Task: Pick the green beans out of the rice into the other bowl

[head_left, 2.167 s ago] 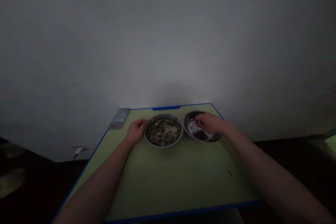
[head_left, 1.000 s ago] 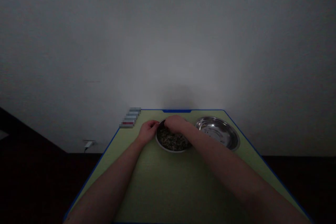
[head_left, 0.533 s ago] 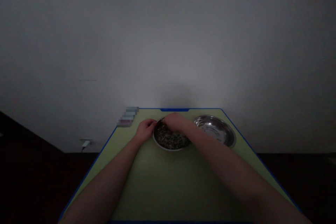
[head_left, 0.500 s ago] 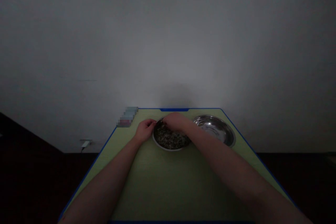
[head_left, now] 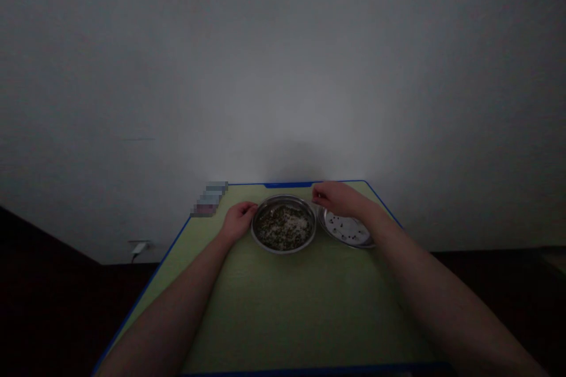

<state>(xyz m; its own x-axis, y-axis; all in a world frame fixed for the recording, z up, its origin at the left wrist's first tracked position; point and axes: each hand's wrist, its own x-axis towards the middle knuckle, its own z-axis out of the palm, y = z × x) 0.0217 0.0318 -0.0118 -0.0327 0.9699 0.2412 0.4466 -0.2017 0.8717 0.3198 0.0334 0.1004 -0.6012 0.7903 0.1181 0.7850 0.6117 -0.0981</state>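
A metal bowl (head_left: 283, 247) on the table holds a mix of pale grains and small green and dark beans (head_left: 283, 228). At its left rim my left hand (head_left: 239, 219) is closed, thumb and fingers pinching the edge. To the right stands a second metal bowl (head_left: 347, 230), with several small dark and reddish beans scattered over its bottom. Over that bowl's far left rim hovers my right hand (head_left: 332, 196), fingertips pinched together and pointing left. What sits between those fingertips, if anything, is too small to make out. My right hand and forearm hide part of the second bowl.
The green table (head_left: 283, 312) has a blue edge and stands against a grey wall (head_left: 283, 70). At its back left corner lies a blurred-out flat item (head_left: 210, 199). A white plug (head_left: 140, 248) sits in the wall at the left.
My right hand has come out of the grain bowl and moved right, over the second bowl. My left hand stays at the grain bowl's rim. The view has shifted slightly.
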